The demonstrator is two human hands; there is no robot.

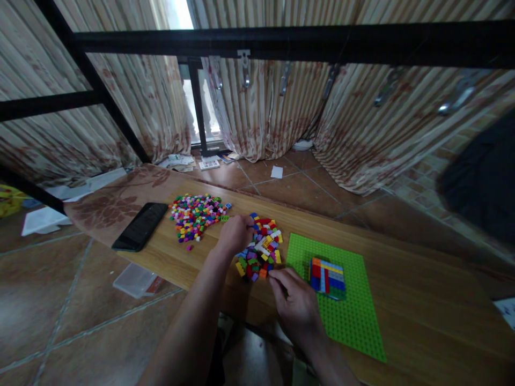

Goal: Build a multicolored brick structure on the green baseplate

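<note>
My left hand (234, 235) reaches in from the left to a heap of mixed toy bricks (263, 249). Its fingers are curled at the heap's upper left side; whatever lies between the fingertips is hidden. At the lower right of that heap, my right hand (295, 303) has thumb and forefinger pinched together, beside a red and an orange brick. I cannot make out what the pinch holds. To the right lies a green baseplate (356, 321), bearing a compact block of built-up bricks (328, 279) in orange, red, blue, grey and green rows.
A second heap of smaller bricks (197, 212) and a black phone (140, 226) lie on the left of the wooden bench (426, 305). Black metal rails (281, 43) cross above, with curtains behind. A clear plastic box (134, 280) sits on the tiled floor.
</note>
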